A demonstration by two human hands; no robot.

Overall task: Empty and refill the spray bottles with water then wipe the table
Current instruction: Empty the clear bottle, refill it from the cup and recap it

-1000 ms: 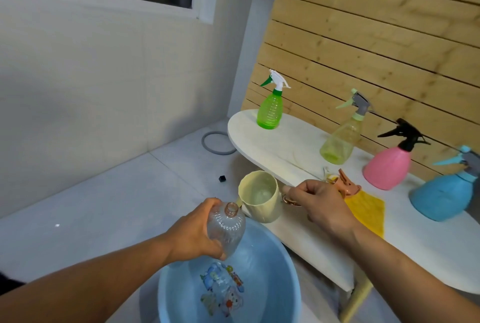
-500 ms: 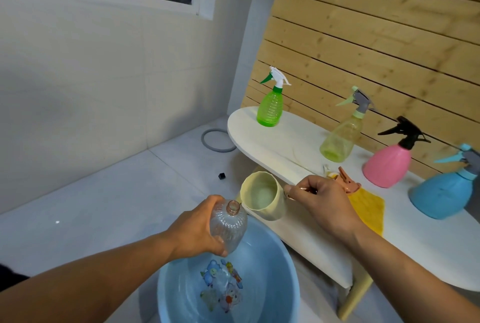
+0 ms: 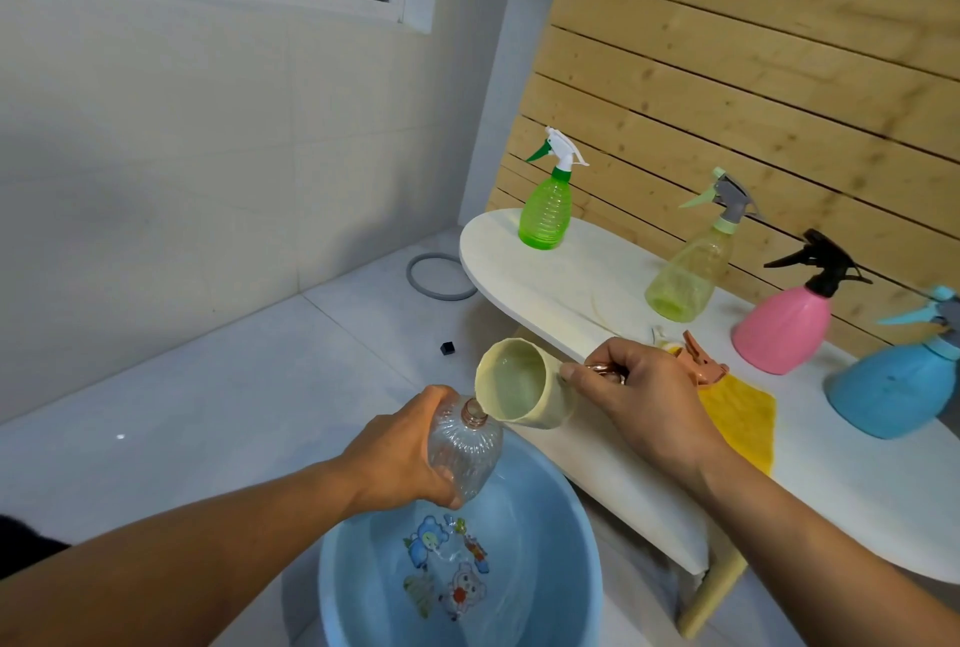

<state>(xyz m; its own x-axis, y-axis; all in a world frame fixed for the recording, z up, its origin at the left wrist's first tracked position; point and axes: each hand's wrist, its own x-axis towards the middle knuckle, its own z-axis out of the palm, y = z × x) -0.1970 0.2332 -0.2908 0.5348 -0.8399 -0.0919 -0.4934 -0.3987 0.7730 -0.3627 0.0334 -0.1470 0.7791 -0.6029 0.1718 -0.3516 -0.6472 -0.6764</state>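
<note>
My left hand (image 3: 400,454) grips a clear ribbed bottle (image 3: 465,449) without its spray head, held tilted over a blue basin (image 3: 566,568) that holds water. My right hand (image 3: 644,402) holds a cream cup (image 3: 519,389) by its handle, tipped so its rim touches the bottle's open neck. A peach spray head (image 3: 701,368) lies on the white table (image 3: 831,506) beside a yellow cloth (image 3: 743,417). Green (image 3: 545,209), yellow-green (image 3: 685,277), pink (image 3: 784,329) and blue (image 3: 893,386) spray bottles stand along the table.
A wooden slat wall (image 3: 753,74) backs the table. On the tiled floor lie a grey ring (image 3: 415,277) and a small black cube (image 3: 447,348). The table's leg (image 3: 711,594) stands right of the basin.
The cup has tipped further and moved down to the left until its rim meets the bottle's neck. The bottle has stayed over the basin.
</note>
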